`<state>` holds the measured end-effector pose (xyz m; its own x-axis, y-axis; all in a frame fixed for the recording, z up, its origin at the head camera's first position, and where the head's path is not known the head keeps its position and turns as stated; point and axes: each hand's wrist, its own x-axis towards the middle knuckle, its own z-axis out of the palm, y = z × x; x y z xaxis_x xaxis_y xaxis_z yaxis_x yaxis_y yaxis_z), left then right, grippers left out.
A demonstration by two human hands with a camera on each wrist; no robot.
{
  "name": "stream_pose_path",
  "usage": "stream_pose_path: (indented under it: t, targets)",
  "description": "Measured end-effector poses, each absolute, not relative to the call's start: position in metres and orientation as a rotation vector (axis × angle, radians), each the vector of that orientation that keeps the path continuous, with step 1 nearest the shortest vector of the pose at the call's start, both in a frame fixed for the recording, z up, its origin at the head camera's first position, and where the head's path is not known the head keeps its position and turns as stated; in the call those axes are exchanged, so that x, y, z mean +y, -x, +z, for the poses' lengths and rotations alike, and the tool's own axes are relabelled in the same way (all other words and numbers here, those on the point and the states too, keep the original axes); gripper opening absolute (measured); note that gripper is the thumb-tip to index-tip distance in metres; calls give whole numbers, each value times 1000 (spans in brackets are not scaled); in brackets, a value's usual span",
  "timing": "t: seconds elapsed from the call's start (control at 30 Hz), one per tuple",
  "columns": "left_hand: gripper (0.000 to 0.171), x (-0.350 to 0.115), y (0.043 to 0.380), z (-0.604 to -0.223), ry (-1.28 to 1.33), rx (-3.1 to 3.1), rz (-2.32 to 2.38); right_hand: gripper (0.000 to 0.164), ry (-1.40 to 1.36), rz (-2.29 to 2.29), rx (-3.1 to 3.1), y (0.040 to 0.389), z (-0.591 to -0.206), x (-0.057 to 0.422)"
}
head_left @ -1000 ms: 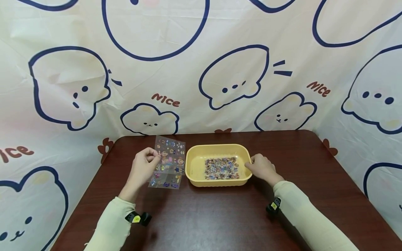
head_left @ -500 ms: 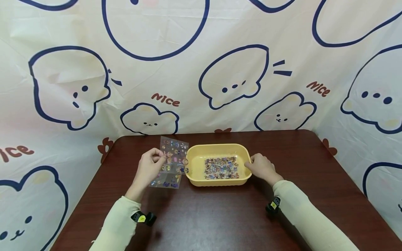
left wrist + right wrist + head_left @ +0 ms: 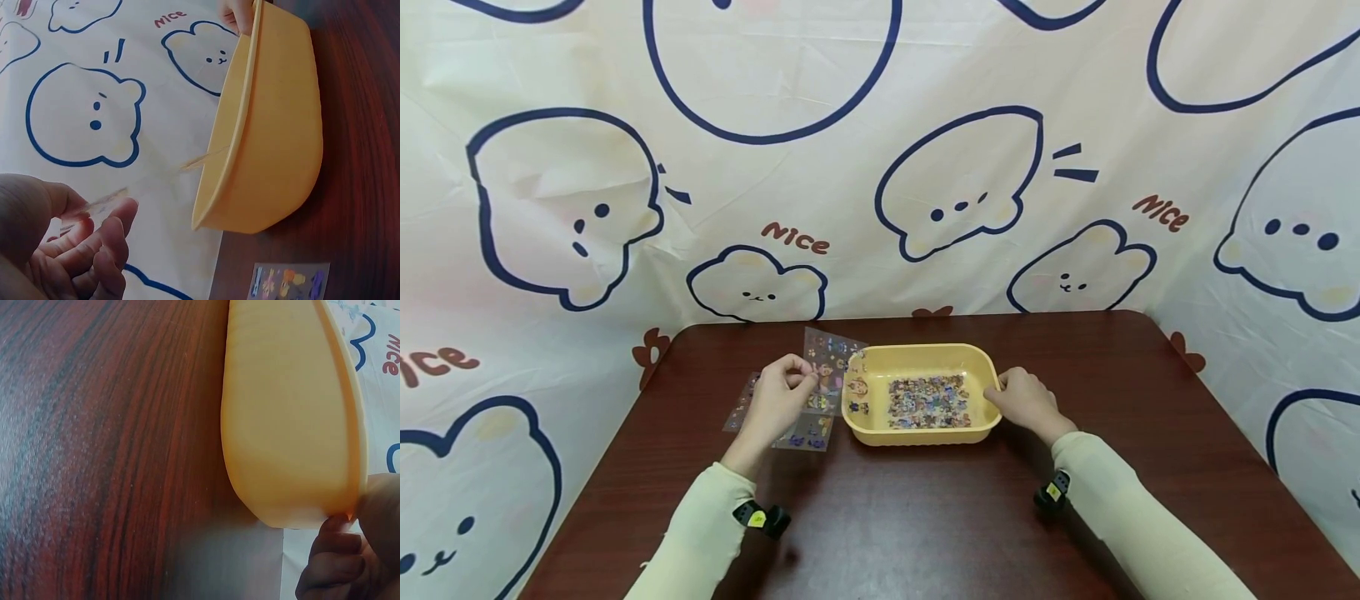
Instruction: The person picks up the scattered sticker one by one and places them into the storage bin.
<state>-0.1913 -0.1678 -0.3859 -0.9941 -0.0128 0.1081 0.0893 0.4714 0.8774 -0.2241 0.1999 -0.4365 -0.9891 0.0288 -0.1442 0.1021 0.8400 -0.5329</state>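
Observation:
Between thumb and fingers, my left hand point(image 3: 781, 393) pinches a clear sticker sheet point(image 3: 829, 367) printed with small cartoon figures. The sheet is raised, and its right edge overlaps the left rim of a yellow plastic tray point(image 3: 868, 433). In the left wrist view the sheet appears nearly edge-on, reaching over the tray wall point(image 3: 281, 125). My right hand point(image 3: 1028, 402) grips the tray's right rim, thumb on the inside, fingers outside in the right wrist view. On the tray's floor lies a patch of small colourful stickers point(image 3: 929, 402); whether they are one sheet or several cannot be told.
Another clear sticker sheet point(image 3: 808, 435) lies on the dark brown wooden table point(image 3: 910, 517), left of the tray. Part of a sheet point(image 3: 741, 408) also shows left of my left wrist. A patterned cloth point(image 3: 955, 275) hangs behind the table and along both sides.
My left hand has moved right with the sticker sheet, which now overlaps the tray's left rim. Sheet material left of the wrist has come into view. My right hand and the tray stay put.

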Motion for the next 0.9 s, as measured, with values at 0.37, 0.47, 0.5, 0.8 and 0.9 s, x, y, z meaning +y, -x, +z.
stream_pose_path:
  t: [0.37,0.47,0.5,0.8,0.9]
  targets:
    - [11,-150,196,-395,40,-2661,-1534,26,-111,-847,2884,224,-436,200]
    - [12,-147,197,-398,27,-2682,-1520,26,-111,-842,2885,223,-435,200]
    - [12,-145,197,-399,22,-2682,-1520,26,-110,-840,2887,223,-435,200]
    - [11,-135,202,-403,-3,-2724,-1534,27,-106,-839,2893,223,-436,200]
    - [10,-133,203,-405,-3,-2737,-1507,28,-105,-841,2894,223,-437,200]
